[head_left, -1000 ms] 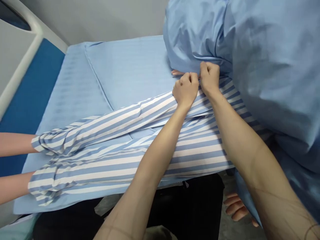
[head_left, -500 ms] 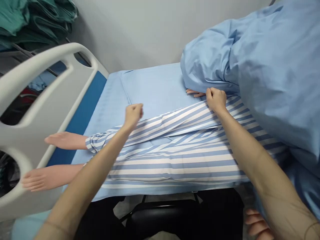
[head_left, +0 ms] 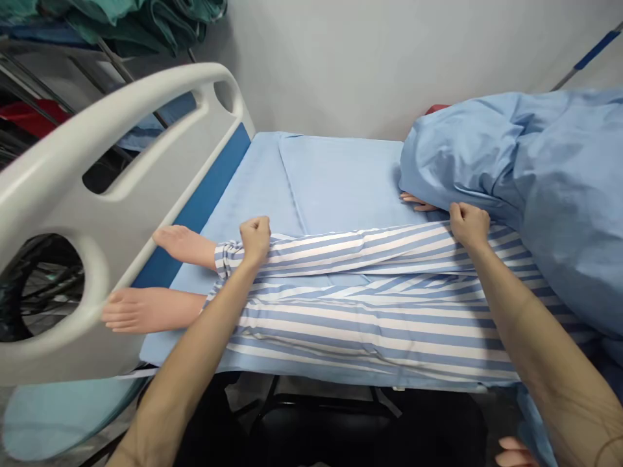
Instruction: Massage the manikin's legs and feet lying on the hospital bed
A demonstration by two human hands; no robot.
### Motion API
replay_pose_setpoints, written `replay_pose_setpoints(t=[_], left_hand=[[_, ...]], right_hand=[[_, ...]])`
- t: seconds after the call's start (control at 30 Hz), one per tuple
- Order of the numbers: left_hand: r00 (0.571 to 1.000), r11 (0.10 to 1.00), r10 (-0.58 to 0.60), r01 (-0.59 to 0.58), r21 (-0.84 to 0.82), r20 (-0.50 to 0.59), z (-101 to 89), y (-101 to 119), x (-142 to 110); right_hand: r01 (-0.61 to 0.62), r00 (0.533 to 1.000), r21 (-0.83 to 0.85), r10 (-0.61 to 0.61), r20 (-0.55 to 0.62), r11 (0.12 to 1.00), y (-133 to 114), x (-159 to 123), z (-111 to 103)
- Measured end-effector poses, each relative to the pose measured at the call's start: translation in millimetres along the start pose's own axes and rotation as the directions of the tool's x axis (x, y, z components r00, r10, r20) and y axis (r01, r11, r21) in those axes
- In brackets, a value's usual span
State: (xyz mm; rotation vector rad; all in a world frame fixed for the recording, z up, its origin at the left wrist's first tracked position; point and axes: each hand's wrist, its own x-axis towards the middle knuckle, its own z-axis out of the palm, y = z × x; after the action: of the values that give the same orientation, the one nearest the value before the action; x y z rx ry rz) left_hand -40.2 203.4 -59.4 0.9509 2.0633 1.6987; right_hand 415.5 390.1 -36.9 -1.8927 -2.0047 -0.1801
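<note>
A manikin (head_left: 360, 292) lies on a hospital bed in blue-and-white striped trousers, its bare feet toward the footboard. My left hand (head_left: 255, 239) is a fist pinching the cuff of the upper trouser leg (head_left: 360, 250), just above the ankle. My right hand (head_left: 469, 226) grips the trouser waistband (head_left: 428, 235) at the hip. Close beyond that hand, the manikin's fingers (head_left: 416, 202) stick out from under a bunched blue sheet (head_left: 535, 175), which hides its upper body.
A grey-white bed footboard (head_left: 97, 149) with a blue panel stands at the left, and a blue fitted sheet (head_left: 341, 181) covers the mattress. Green linens (head_left: 131, 16) are piled behind the footboard. Another pink manikin hand (head_left: 511, 453) shows below the near bed edge.
My left hand has come down from the air onto the trouser cuff. My right hand has shifted slightly right with the waistband, and the view has swung further toward the footboard.
</note>
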Motion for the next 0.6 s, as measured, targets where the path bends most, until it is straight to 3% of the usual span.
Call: replay_pose_setpoints(t=[0.1, 0.17, 0.23, 0.3, 0.4, 0.47, 0.53, 0.6], left_hand=[[1.000, 0.990, -0.011, 0.011, 0.141, -0.006, 5.8, -19, -9], [0.999, 0.978, -0.030, 0.027, 0.209, 0.012, 6.1, -21, -10], [0.998, 0.967, -0.056, 0.046, 0.251, 0.032, 5.9, -17, -10], [0.997, 0.962, -0.068, 0.054, 0.269, 0.045, 5.9, -12, -11], [0.997, 0.966, -0.065, 0.052, 0.255, 0.043, 5.3, -9, -11], [0.997, 0.975, -0.075, 0.065, 0.213, 0.037, 3.7, -12, -11], [0.996, 0.986, -0.081, 0.077, 0.145, 0.024, 1.9, -16, -9], [0.996, 0.995, -0.091, 0.091, 0.047, 0.007, 1.5, -19, -6]], right_hand=[[0.012, 0.998, -0.127, -0.004, 0.061, 0.992, -11, -2, -11], [0.058, 0.993, -0.158, -0.041, 0.111, 0.986, -38, -4, -20], [0.120, 0.989, -0.088, -0.111, 0.100, 0.989, -87, -11, -25], [0.208, 0.977, 0.096, -0.211, 0.025, 0.974, -159, -28, -24], [0.339, 0.930, 0.499, -0.366, -0.046, 0.798, -279, -74, -5], [0.318, 0.916, 0.667, -0.400, -0.032, 0.674, -342, -109, 15], [0.220, 0.931, 0.748, -0.363, 0.031, 0.626, -379, -136, 34], [0.134, 0.935, 0.770, -0.337, 0.111, 0.624, -392, -152, 48]])
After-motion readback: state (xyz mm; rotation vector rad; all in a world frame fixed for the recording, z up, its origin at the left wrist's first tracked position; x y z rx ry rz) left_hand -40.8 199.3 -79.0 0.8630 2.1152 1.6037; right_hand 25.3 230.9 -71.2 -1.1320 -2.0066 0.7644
